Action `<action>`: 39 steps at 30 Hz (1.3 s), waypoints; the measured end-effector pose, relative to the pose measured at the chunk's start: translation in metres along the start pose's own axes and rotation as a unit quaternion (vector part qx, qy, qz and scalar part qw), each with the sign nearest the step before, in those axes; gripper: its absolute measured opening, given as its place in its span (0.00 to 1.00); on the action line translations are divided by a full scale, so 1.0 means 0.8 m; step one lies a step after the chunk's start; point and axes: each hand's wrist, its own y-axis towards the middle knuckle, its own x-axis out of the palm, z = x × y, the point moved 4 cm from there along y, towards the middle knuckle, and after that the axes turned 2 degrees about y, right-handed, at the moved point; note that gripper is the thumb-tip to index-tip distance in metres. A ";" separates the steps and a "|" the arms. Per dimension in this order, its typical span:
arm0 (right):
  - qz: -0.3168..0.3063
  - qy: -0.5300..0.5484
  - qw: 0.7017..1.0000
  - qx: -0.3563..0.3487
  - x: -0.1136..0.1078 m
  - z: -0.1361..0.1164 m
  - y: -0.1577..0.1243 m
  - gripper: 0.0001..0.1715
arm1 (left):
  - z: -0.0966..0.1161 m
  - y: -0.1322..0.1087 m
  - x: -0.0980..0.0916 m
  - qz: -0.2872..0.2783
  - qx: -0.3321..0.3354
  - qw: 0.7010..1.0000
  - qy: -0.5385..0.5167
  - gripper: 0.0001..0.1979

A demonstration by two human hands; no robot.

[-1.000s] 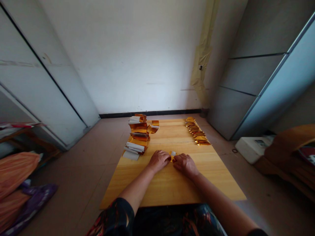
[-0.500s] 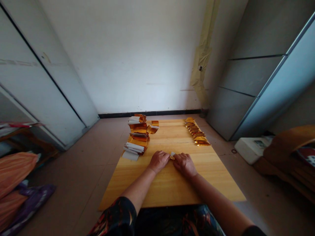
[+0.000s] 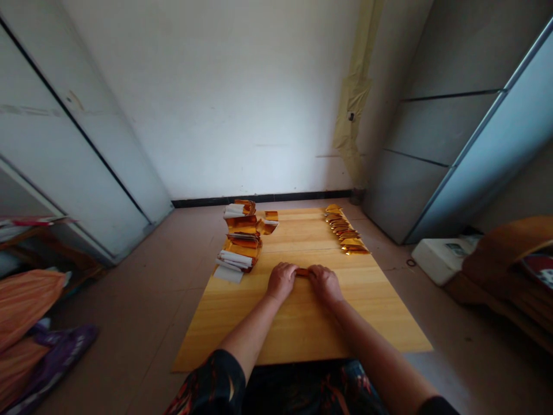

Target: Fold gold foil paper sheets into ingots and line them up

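Taking the hands as the clock's centre, a white rectangular box point(image 3: 438, 259) sits on the floor near three o'clock, and a crumpled orange plastic-looking bag point(image 3: 28, 305) lies between eight and nine; the contents of both are hidden. The light-brown rectangular wooden table point(image 3: 302, 337) stands on pinkish-tan floor tiles point(image 3: 173, 305), facing a white wall point(image 3: 259, 104) at twelve. Two hands are at work: the left hand point(image 3: 282, 281) and right hand point(image 3: 325, 283), both with fingers curled in, grip opposite ends of one narrow, shiny copper-gold paper strip point(image 3: 303, 272) over mid-table. One pile of gold-and-white paper sheets point(image 3: 242, 245) lies at ten; one row of folded gold paper pieces point(image 3: 348, 233) lies at one, overlapping too closely to count.
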 end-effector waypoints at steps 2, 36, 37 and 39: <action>-0.003 -0.016 1.000 0.008 0.001 -0.001 0.002 0.14 | 0.000 0.001 0.000 -0.003 -0.018 1.000 0.002 0.13; -0.013 -0.104 0.994 0.018 -0.001 -0.010 0.003 0.17 | 0.010 0.011 -0.007 -0.064 -0.113 0.989 0.070 0.12; -0.013 -0.103 0.994 0.020 -0.001 -0.009 0.003 0.17 | 0.010 0.011 -0.007 -0.066 -0.111 0.989 0.068 0.13; -0.012 -0.101 0.995 0.025 -0.001 -0.007 0.003 0.16 | 0.010 0.010 -0.008 -0.069 -0.104 0.990 0.063 0.14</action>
